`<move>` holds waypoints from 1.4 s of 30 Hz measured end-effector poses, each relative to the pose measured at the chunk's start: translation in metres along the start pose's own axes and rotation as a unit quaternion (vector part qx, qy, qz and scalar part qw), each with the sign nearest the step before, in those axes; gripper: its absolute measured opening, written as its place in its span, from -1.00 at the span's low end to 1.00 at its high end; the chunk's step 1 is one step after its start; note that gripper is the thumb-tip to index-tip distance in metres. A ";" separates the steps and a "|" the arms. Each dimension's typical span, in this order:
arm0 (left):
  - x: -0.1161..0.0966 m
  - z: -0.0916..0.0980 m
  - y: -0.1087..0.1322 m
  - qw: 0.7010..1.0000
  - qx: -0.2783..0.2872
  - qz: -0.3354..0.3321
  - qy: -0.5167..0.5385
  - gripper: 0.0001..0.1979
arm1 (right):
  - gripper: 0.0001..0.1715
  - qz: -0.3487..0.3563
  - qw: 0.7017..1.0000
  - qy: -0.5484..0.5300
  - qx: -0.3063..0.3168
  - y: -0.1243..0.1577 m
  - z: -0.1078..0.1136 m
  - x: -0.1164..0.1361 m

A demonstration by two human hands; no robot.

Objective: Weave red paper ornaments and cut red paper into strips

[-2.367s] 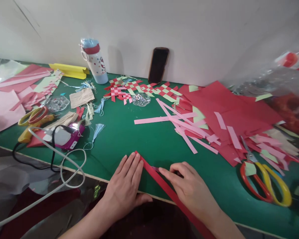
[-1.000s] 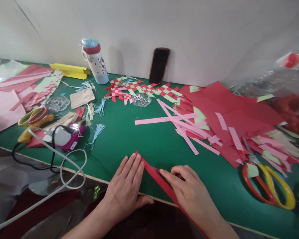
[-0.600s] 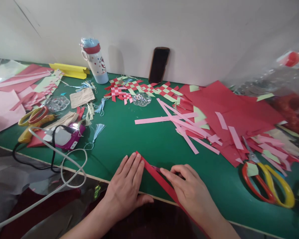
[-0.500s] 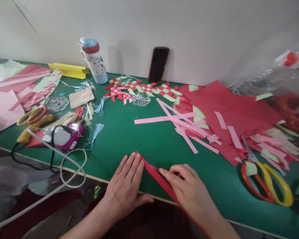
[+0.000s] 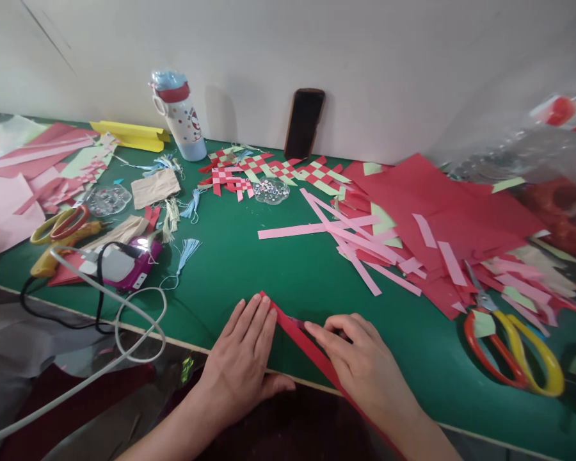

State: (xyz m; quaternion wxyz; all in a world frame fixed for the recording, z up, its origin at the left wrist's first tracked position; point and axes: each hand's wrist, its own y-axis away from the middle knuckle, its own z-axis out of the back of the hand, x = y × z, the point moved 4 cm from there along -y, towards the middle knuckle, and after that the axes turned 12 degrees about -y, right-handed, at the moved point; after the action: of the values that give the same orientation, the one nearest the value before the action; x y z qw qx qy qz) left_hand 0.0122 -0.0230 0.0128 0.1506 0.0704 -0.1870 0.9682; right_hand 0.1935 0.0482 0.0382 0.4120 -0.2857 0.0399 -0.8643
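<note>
— Far left first?
— Loose pink paper sheets at the corner of a green cutting mat, then yellow-handled scissors and a yellow glue gun. Close to the edge, probably for easy reach.

— And beside those?
— A magenta-and-white corded device, with a white cable looped over the mat's near edge. Blue tassels just beyond, apparently set apart from the paper.

— Along the wall?
— A woven red-and-pink paper lattice lying flat, a dotted water bottle upright behind it, and a phone propped against the wall, perhaps for viewing.

— Left hand?
— Flat on the mat, fingers spread, fingertips just beside the upper end of the red paper strip. Pressed down, seemingly to steady the work.

— Right hand?
— Fingers drawn together, thumb and fingertips pinching at the strip. Exact contact hidden behind the fingers.

— Strip's position?
— Diagonal between both hands, lower end running off the mat's near edge.

— Far right?
— Pink paper strips fanned over red paper sheets, away from the hands. Red-and-yellow-handled scissors lying on the mat, and a clear plastic bag against the wall.
</note>
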 end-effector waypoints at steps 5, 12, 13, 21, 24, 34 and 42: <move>0.000 0.000 0.000 1.000 0.011 -0.001 0.003 -0.07 | -0.61 -0.001 1.000 -0.001 0.000 -0.003 -0.003 0.001; 0.000 0.000 0.000 1.000 0.004 0.001 0.000 0.00 | -0.60 -0.003 1.000 -0.004 -0.015 -0.001 -0.001 0.000; 0.000 -0.001 0.000 1.000 0.006 0.000 0.000 0.00 | -0.60 -0.001 1.000 -0.005 -0.016 -0.001 -0.002 0.000; 0.000 0.000 0.000 1.000 -0.002 -0.001 -0.007 0.00 | -0.61 -0.003 1.000 -0.004 -0.009 -0.004 -0.006 0.000; 0.000 0.000 0.000 1.000 0.002 -0.004 -0.007 -0.02 | -0.61 -0.004 1.000 0.001 -0.008 -0.003 -0.005 -0.002; 0.000 -0.003 0.002 1.000 0.010 -0.001 0.004 -0.07 | -0.60 -0.002 1.000 -0.010 -0.006 -0.007 -0.009 0.000; 0.000 -0.001 -0.001 1.000 0.020 0.009 0.015 0.01 | -0.60 0.002 1.000 -0.016 -0.005 -0.007 -0.009 0.000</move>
State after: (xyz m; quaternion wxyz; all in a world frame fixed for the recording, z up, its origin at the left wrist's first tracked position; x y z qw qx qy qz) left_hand 0.0121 -0.0219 0.0122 0.1436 0.0576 -0.1657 0.9740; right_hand 0.1840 0.0514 0.0331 0.4131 -0.3012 0.0386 -0.8586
